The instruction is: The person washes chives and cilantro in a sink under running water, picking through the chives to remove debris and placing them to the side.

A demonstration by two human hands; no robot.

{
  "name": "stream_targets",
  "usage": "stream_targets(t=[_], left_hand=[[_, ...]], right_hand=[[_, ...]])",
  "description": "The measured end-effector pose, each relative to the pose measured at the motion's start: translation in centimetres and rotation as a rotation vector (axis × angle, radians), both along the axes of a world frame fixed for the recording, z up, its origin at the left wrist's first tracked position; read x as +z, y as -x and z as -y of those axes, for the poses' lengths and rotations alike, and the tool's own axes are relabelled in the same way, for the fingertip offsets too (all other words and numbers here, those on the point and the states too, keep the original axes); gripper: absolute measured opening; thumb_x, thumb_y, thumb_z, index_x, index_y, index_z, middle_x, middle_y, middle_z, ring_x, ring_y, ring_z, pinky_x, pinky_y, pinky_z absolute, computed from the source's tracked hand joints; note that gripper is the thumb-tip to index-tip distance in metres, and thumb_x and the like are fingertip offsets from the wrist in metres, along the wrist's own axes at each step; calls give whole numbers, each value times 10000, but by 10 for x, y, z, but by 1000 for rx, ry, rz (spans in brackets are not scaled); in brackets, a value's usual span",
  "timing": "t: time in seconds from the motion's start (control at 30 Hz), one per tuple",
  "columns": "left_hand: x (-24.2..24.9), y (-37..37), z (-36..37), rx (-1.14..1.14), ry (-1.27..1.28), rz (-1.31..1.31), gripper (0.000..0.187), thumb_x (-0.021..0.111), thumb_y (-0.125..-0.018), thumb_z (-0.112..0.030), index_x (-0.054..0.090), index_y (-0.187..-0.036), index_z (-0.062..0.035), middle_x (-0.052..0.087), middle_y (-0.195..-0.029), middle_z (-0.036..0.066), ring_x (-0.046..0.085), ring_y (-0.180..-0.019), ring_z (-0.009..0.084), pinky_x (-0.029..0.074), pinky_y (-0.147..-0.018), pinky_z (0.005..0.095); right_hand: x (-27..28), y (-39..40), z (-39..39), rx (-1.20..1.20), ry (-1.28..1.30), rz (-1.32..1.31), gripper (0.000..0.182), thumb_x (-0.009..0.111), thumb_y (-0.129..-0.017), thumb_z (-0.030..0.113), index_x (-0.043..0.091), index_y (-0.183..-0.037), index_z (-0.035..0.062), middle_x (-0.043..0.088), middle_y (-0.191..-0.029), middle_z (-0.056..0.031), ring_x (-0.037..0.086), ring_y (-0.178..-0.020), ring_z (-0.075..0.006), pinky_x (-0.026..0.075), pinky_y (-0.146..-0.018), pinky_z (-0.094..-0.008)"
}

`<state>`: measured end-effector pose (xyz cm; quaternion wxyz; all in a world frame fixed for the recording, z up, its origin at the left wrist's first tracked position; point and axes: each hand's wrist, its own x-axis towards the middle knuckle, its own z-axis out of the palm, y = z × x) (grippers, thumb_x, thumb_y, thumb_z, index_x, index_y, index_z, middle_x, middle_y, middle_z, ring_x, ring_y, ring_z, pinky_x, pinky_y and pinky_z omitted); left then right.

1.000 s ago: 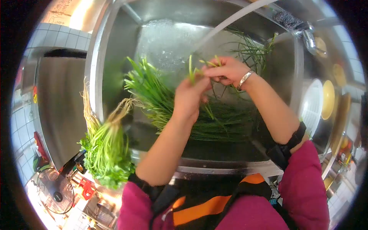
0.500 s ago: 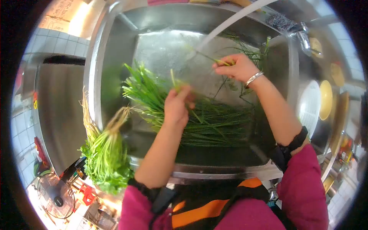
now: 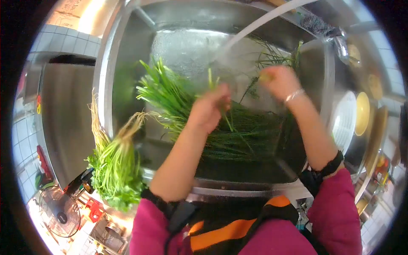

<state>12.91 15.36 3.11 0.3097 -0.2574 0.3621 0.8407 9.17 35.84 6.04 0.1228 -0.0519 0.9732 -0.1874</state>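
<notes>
My left hand is closed around a few garlic chive stalks, their pale cut ends sticking up above the fingers. Below and beside it, a big pile of garlic chives lies in the metal sink, white ends to the left and dark leaves to the right. Smeared by motion, my right hand has its fingers drawn together, with a yellow-green bit at the tips that I cannot make out. Loose discarded-looking leaves lie in the sink's back right corner, just beyond it.
A pale hose reaches into the sink from the upper right. Leafy greens with roots rest over the left front rim. A tap stands at the right, above a white basket and yellow bowl. A fan is lower left.
My left hand has moved right and slightly up with its stalks. My right hand has moved a little right and down, and the long stalk it held no longer shows.
</notes>
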Motion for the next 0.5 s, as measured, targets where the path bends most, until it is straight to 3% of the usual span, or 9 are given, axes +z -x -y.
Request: stream_targets(t=[0.07, 0.13, 0.2, 0.23, 0.3, 0.33, 0.4, 0.47, 0.5], left_hand=[[1, 0, 9, 77, -87, -9, 217, 491, -748, -77, 482, -944, 17, 487, -808, 62, 464, -729, 155, 404, -629, 276], [-3, 2, 17, 157, -173, -20, 226, 475, -744, -46, 466, -957, 29, 488, -829, 80, 478, -767, 172, 425, -673, 287], [-14, 3, 23, 304, 74, -68, 253, 461, -732, -24, 443, -976, 43, 495, -849, 110, 491, -805, 193, 435, -734, 295], [-8, 6, 24, 299, 99, -16, 239, 473, -740, -38, 453, -968, 29, 503, -860, 96, 500, -762, 170, 436, -641, 245], [-2, 8, 34, 219, 62, -22, 230, 502, -729, -53, 465, -947, 10, 516, -825, 70, 510, -733, 155, 417, -609, 246], [1, 9, 40, 141, 24, -28, 222, 531, -718, -67, 477, -925, -8, 529, -790, 44, 521, -704, 139, 398, -577, 246], [22, 12, 48, 194, 109, -89, 198, 532, -734, -83, 487, -918, -25, 535, -760, 23, 519, -665, 108, 368, -499, 205], [45, 18, 65, 257, 60, -180, 170, 513, -757, -103, 488, -908, -29, 530, -771, 31, 516, -664, 103, 347, -451, 165], [56, 23, 65, 339, 86, -192, 163, 506, -762, -103, 486, -905, -28, 526, -775, 35, 515, -670, 103, 335, -434, 152]], right_hand=[[3, 22, -34, -248, -332, -201, 183, 523, -662, 141, 572, -825, 74, 542, -812, -162, 529, -752, -310, 440, -674, -376], [16, 32, -43, -291, -253, -512, 208, 515, -666, 122, 566, -867, 97, 535, -826, -158, 532, -757, -312, 444, -667, -380], [10, 32, -22, -146, -106, -480, 202, 504, -675, 114, 559, -866, 80, 530, -826, -149, 535, -768, -306, 440, -680, -380], [0, 31, -4, 46, -82, -440, 225, 499, -679, 116, 557, -892, 77, 534, -871, -157, 527, -803, -304, 427, -709, -379], [3, 27, 28, 32, 152, -108, 268, 479, -680, 95, 552, -938, 90, 532, -921, -156, 514, -847, -303, 410, -746, -370], [-24, 32, 61, 345, 479, -78, 357, 440, -660, -16, 537, -986, 91, 505, -1017, -143, 472, -948, -276, 379, -813, -313], [-71, 40, 86, 443, 647, 103, 397, 424, -668, -19, 502, -1040, 95, 500, -1028, -152, 479, -938, -290, 379, -810, -326], [-87, 21, 111, 384, 428, 63, 304, 437, -687, 75, 531, -976, 89, 545, -914, -150, 514, -867, -295, 402, -742, -358], [-85, 6, 121, 381, 341, 250, 291, 447, -684, 83, 524, -965, 79, 545, -908, -161, 517, -857, -305, 405, -733, -364]])
